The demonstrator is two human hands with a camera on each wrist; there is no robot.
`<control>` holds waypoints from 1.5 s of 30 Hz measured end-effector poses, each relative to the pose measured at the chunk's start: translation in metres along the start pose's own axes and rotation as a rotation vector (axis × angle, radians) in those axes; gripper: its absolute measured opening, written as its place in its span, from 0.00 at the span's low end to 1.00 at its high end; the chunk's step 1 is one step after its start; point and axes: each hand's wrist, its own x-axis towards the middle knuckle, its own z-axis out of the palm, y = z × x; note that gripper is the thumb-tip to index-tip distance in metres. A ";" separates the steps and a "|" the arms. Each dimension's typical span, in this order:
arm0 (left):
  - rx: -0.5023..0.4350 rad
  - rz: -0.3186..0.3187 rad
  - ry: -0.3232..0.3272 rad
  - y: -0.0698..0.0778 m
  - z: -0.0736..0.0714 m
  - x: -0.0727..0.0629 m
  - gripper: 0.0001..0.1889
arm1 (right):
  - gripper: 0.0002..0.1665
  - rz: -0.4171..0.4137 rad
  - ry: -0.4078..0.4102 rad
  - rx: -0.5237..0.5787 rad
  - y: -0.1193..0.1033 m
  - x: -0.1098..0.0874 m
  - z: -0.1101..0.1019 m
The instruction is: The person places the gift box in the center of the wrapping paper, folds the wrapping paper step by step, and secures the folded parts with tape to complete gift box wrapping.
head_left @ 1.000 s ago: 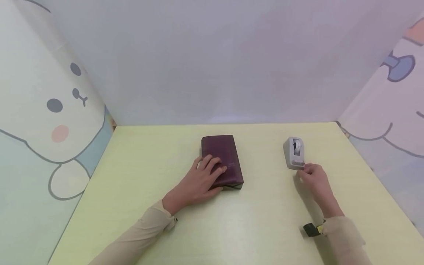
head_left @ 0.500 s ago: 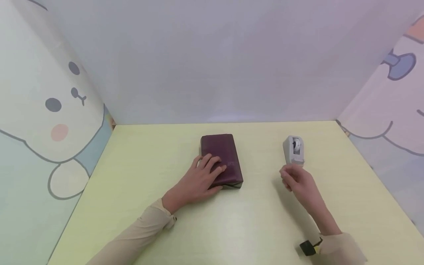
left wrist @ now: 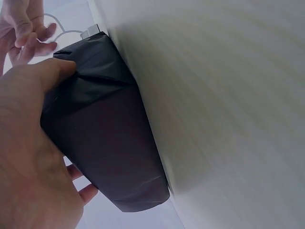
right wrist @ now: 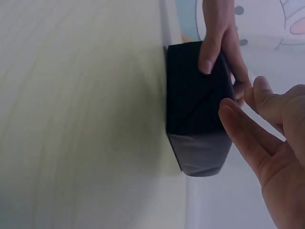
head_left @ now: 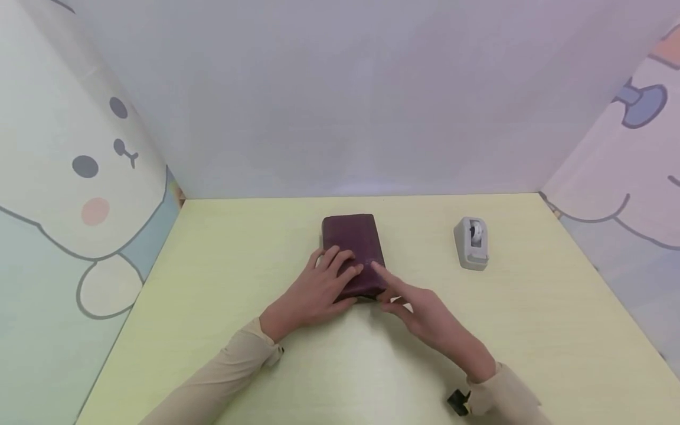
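A box wrapped in dark purple paper [head_left: 353, 231] lies on the table, its near end folded into flaps, as the left wrist view shows. My left hand [head_left: 313, 292] holds it, fingers spread over the top and thumb on the folded near end [left wrist: 95, 67]. My right hand [head_left: 425, 310] is at the box's near right corner, index finger stretched out over the top and the other fingertips low by the near edge. In the right wrist view its thumb and a bent finger stand a little apart beside the box; I cannot tell whether a bit of tape is between them.
A grey tape dispenser [head_left: 473, 248] with a roll in it stands to the right of the box. The pale yellow table [head_left: 239, 248] ends at a plain back wall [head_left: 340, 106]. Printed cartoon panels [head_left: 95, 212] rise on both sides.
My right hand has left the front of the tape dispenser and moved left to the box's near right corner, its index finger now extended. My left hand and the box stay in place.
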 end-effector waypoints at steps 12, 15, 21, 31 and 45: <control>-0.006 0.023 0.016 0.000 0.000 0.000 0.27 | 0.58 -0.022 -0.034 -0.195 -0.015 0.009 0.017; -0.004 0.018 0.013 0.000 0.000 0.000 0.27 | 0.57 -0.018 -0.050 -0.164 -0.014 0.009 0.018; 0.009 0.020 0.006 -0.001 0.000 0.000 0.29 | 0.59 0.016 -0.043 -0.164 -0.009 0.012 0.022; -0.001 0.028 0.004 -0.002 -0.002 0.000 0.31 | 0.61 0.074 -0.004 -0.279 -0.017 0.019 0.031; -0.014 0.026 0.003 -0.003 0.000 -0.001 0.30 | 0.61 0.149 0.086 -0.368 -0.029 0.022 0.042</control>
